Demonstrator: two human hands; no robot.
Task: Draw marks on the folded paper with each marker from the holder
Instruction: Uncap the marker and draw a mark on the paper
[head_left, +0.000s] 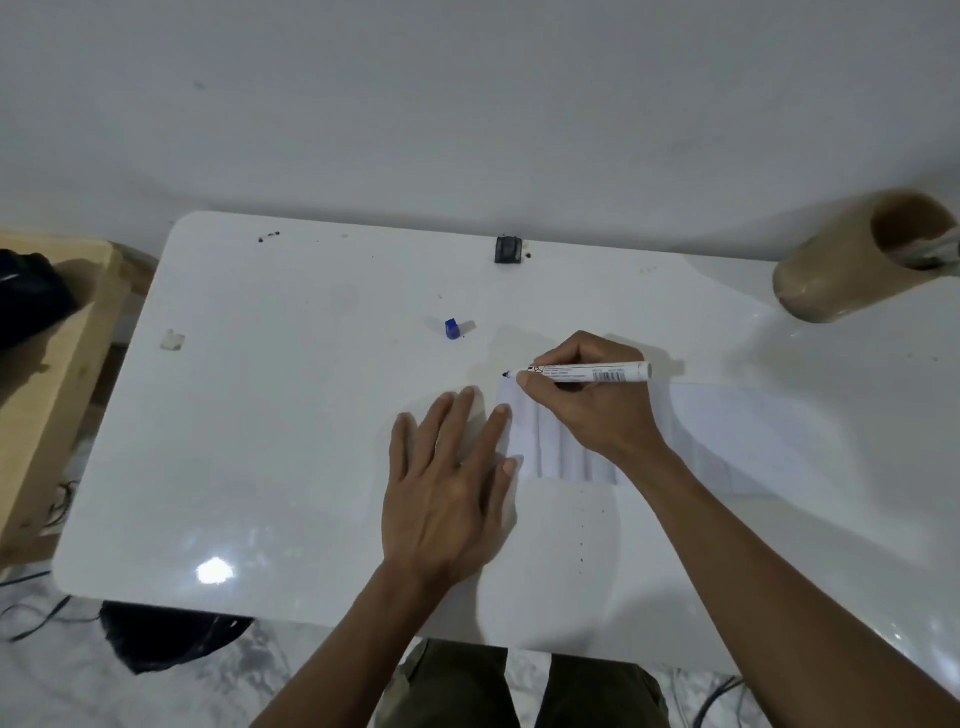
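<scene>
Left hand (447, 488) lies spread, steadying paper (524, 436); right grip (587, 400) pinches uncapped marker (582, 373), tip at paper's corner: marking next needs downward pressure.

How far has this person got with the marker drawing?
Done: one marker is out of the holder and uncapped; its blue cap stands on the table. In hand: the right hand puts the tip at the folded paper's top left corner while the left hand steadies its edge. Left: the holder still shows another marker; finished marks are too faint to judge.
</scene>
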